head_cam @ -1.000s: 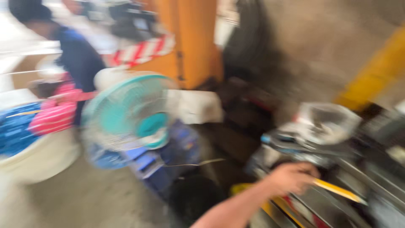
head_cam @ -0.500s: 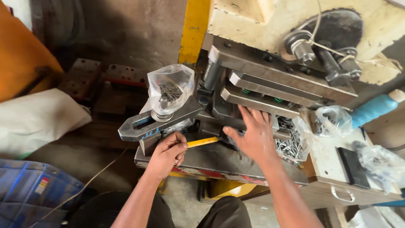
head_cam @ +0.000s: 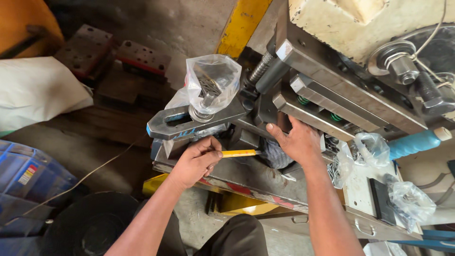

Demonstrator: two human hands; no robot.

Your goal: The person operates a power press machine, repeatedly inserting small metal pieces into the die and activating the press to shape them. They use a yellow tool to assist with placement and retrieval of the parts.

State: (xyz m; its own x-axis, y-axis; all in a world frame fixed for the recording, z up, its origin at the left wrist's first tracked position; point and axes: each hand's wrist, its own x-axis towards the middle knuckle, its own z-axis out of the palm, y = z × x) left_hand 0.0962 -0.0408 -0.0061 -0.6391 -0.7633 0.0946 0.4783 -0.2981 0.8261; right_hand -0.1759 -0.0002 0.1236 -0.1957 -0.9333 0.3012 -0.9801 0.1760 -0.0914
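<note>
At twelve o'clock from the left hand (head_cam: 196, 160), a clear plastic bag (head_cam: 212, 81) is seen over a clamp bolt. A yellow-handled tool (head_cam: 238, 153) is grasped in that hand's clenched fingers, while the right hand (head_cam: 297, 141) is laid with fingers spread on the grey press tooling (head_cam: 332, 102). At eight o'clock, a blue crate (head_cam: 26, 182) with a small red-and-white label is seen.

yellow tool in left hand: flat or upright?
Flat. The yellow tool lies roughly level in the left hand, tip pointing into the press.

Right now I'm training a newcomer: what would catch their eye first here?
Mid-frame, the left hand grips a yellow tool pointed into the steel press tooling, while the right hand rests on it. Above, a clear plastic bag covers a bolt on a slotted clamp.
</note>
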